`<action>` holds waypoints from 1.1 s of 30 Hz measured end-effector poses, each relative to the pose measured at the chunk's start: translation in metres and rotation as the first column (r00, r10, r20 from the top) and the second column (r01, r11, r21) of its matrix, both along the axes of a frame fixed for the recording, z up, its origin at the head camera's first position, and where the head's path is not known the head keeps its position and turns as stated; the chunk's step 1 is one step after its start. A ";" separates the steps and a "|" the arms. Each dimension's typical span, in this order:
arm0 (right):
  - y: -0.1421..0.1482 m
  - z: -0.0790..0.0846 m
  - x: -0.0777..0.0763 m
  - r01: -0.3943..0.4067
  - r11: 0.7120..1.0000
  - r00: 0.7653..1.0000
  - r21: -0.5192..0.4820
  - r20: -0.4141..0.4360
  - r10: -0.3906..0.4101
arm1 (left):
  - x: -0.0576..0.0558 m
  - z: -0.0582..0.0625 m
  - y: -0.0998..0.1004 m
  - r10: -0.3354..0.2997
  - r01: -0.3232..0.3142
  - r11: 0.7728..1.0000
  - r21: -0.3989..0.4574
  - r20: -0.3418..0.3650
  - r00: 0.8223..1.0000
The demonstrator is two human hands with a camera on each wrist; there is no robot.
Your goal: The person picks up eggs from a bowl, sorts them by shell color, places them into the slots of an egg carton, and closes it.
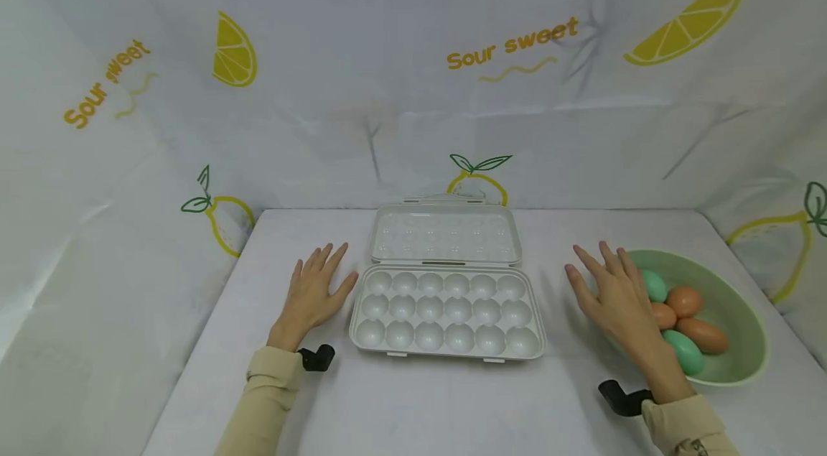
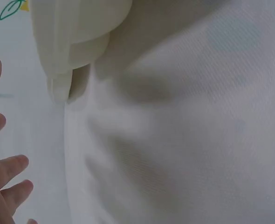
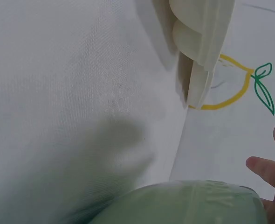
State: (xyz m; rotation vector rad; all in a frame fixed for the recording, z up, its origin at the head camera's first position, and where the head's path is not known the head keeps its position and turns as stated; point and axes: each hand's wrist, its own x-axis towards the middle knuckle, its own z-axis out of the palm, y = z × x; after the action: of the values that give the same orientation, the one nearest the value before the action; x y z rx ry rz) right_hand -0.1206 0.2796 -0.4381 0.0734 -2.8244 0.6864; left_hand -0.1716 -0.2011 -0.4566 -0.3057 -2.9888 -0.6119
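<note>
Left hand and right hand are both spread wide, the left beside the open egg box on the tabletop, the right by the green bowl. Only the head cam gets the orange and green eggs inside; right wrist just catches the outer wall.

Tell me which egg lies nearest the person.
The front green egg in the bowl; the other green egg lies farthest back, the visible orange-brown eggs between.

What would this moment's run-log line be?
left hand: holds nothing, beside egg tray | right hand: holds nothing, by green bowl | lid: open | eggs: green and brown, in green bowl
</note>
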 end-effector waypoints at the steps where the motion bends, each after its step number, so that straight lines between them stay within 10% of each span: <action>1: 0.001 0.000 0.000 -0.004 1.000 1.000 -0.003 -0.006 0.004 | -0.001 -0.002 -0.001 -0.009 0.009 1.000 0.007 -0.002 1.000; 15: 0.014 0.001 0.000 -0.030 0.994 0.999 -0.104 -0.043 0.025 | 0.001 -0.029 -0.004 -0.229 0.204 0.957 0.208 0.106 0.968; 26: 0.052 0.003 0.010 -0.160 0.970 0.967 -0.185 -0.227 0.116 | 0.003 -0.044 -0.003 -0.241 0.200 0.944 0.262 0.135 0.961; 33: 0.080 -0.001 0.028 -0.142 0.931 0.984 -0.336 -0.147 0.097 | 0.002 -0.048 -0.003 -0.252 0.223 0.938 0.265 0.084 0.964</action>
State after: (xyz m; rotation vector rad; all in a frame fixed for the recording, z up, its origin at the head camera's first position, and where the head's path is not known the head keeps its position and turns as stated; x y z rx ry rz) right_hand -0.0923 0.3601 -0.4391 0.2217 -2.5501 1.1510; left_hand -0.1696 -0.2045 -0.5044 -0.6384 -2.9558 -1.0599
